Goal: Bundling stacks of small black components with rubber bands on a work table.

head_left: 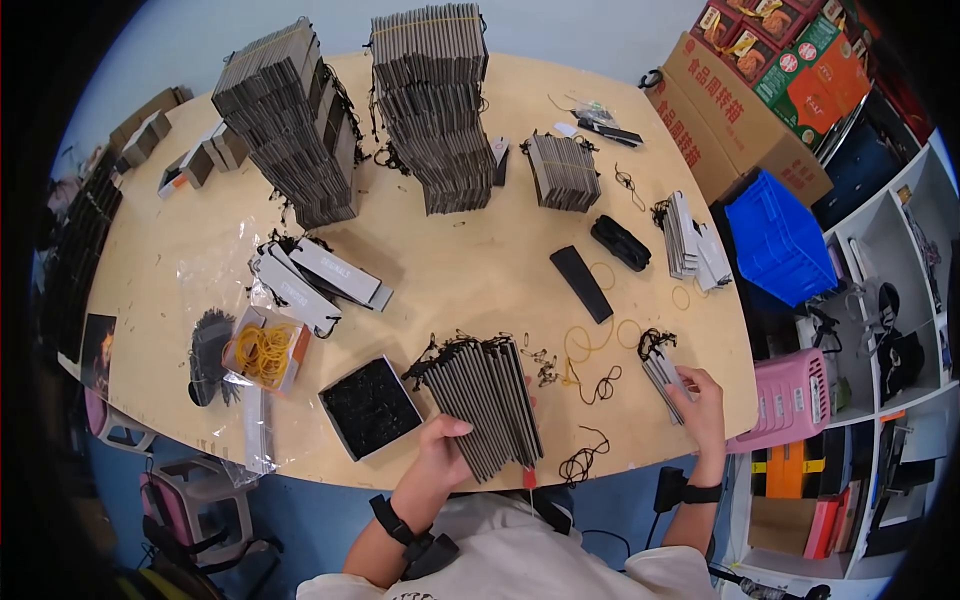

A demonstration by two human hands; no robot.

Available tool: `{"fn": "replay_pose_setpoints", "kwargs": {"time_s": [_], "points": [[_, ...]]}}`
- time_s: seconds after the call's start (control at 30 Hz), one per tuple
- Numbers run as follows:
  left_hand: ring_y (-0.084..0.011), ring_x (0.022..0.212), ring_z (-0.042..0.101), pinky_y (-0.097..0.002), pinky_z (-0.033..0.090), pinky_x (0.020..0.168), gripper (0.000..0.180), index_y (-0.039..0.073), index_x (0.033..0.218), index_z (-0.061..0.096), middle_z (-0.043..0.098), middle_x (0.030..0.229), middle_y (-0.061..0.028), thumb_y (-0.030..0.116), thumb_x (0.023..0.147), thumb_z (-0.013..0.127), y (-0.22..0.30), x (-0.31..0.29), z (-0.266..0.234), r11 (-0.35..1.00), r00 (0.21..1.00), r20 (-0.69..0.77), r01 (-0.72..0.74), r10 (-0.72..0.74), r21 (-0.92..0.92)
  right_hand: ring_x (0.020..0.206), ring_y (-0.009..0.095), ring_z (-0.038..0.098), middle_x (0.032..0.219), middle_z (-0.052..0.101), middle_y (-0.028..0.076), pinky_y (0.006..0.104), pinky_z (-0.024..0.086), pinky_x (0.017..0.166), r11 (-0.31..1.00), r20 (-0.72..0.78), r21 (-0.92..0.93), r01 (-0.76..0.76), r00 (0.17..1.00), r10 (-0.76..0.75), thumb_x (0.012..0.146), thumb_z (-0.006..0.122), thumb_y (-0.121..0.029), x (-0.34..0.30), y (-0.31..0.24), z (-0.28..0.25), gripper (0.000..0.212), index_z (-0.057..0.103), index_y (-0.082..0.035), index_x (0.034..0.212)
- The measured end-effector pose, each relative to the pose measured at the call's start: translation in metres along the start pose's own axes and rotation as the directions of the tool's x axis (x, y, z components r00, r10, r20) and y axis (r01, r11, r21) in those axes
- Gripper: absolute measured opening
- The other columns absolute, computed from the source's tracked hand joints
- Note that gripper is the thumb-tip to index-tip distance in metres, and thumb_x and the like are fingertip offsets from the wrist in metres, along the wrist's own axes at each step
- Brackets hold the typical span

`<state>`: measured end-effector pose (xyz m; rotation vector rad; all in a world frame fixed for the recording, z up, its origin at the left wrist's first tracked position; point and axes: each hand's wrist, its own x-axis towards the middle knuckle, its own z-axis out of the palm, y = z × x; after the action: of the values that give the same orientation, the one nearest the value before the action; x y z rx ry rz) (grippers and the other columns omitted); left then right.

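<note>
My left hand (446,447) is closed round the left side of a thick row of grey hang tags (483,405), which stand on edge with black strings at their far ends. At the right, my right hand (703,410) has its thumb and fingers on a small stack of hang tags (660,375), also with black strings. Just left of the big row, an open box (371,410) holds a black stringy mass. Loose black cords (584,458) lie between my two hands. A small red thing (529,478) shows at the near end of the row.
Tall banded stacks of tags (430,110) stand at the back, with a shorter bundle (563,172) beside them. Yellow rubber bands (262,352) fill a small box at left. A black strip (580,284) lies mid-table. A blue crate (780,240) and cardboard box (735,120) border the right edge.
</note>
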<state>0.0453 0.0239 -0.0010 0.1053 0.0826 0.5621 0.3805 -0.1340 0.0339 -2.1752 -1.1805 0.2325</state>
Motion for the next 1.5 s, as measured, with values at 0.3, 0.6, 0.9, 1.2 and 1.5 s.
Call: {"fn": "replay_pose_setpoints", "kwargs": {"time_s": [0.3, 0.6, 0.9, 1.2, 1.5], "points": [[-0.0391, 0.135, 0.042, -0.0539, 0.037, 0.111, 0.09, -0.003, 0.145, 0.032, 0.044, 0.143, -0.0221, 0.013, 0.06, 0.057, 0.002, 0.0, 0.002, 1.0, 1.0, -0.012, -0.009, 0.009, 0.024, 0.081, 0.025, 0.062, 0.088, 0.065, 0.014, 0.0336, 0.049, 0.076, 1.0, 0.002, -0.02, -0.008, 1.0, 0.008, 0.076, 0.076, -0.006, 0.001, 0.0, 0.001, 0.03, 0.067, 0.001, 0.104], [-0.0396, 0.136, 0.041, -0.0543, 0.035, 0.112, 0.092, -0.002, 0.147, 0.031, 0.042, 0.145, -0.0223, 0.012, 0.06, 0.058, 0.002, 0.0, 0.001, 1.0, 1.0, 0.001, -0.007, 0.007, 0.011, 0.08, 0.023, 0.063, 0.089, 0.065, 0.013, 0.0326, 0.05, 0.075, 0.999, -0.006, 0.006, -0.034, 0.999, 0.034, 0.075, 0.077, -0.005, 0.0, -0.002, 0.001, 0.032, 0.068, 0.001, 0.105], [-0.0396, 0.135, 0.041, -0.0557, 0.036, 0.111, 0.091, -0.003, 0.146, 0.031, 0.043, 0.144, -0.0221, 0.011, 0.059, 0.058, 0.001, 0.001, 0.001, 1.0, 1.0, -0.008, -0.008, 0.008, 0.003, 0.08, 0.022, 0.063, 0.089, 0.064, 0.012, 0.0318, 0.05, 0.074, 0.999, 0.006, 0.003, -0.045, 0.999, 0.045, 0.076, 0.076, -0.004, -0.001, -0.005, 0.001, 0.031, 0.067, 0.002, 0.105], [-0.0384, 0.133, 0.043, -0.0547, 0.038, 0.11, 0.09, -0.003, 0.145, 0.033, 0.045, 0.142, -0.0217, 0.011, 0.059, 0.058, 0.001, 0.001, 0.001, 1.0, 1.0, -0.013, -0.019, 0.019, 0.011, 0.081, 0.021, 0.063, 0.09, 0.065, 0.012, 0.0317, 0.05, 0.073, 0.999, -0.004, 0.004, -0.044, 0.999, 0.044, 0.077, 0.075, -0.004, -0.002, -0.007, 0.002, 0.03, 0.067, 0.001, 0.106], [-0.038, 0.128, 0.048, -0.0592, 0.04, 0.106, 0.089, -0.001, 0.144, 0.035, 0.044, 0.143, -0.0222, 0.014, 0.059, 0.059, -0.001, -0.003, -0.011, 0.996, 0.994, -0.104, -0.023, 0.031, 0.084, 0.083, 0.022, 0.065, 0.092, 0.066, 0.013, 0.0319, 0.05, 0.074, 0.999, 0.002, 0.005, -0.045, 0.999, 0.045, 0.077, 0.075, -0.005, -0.003, -0.005, 0.003, 0.031, 0.067, 0.001, 0.106]]}}
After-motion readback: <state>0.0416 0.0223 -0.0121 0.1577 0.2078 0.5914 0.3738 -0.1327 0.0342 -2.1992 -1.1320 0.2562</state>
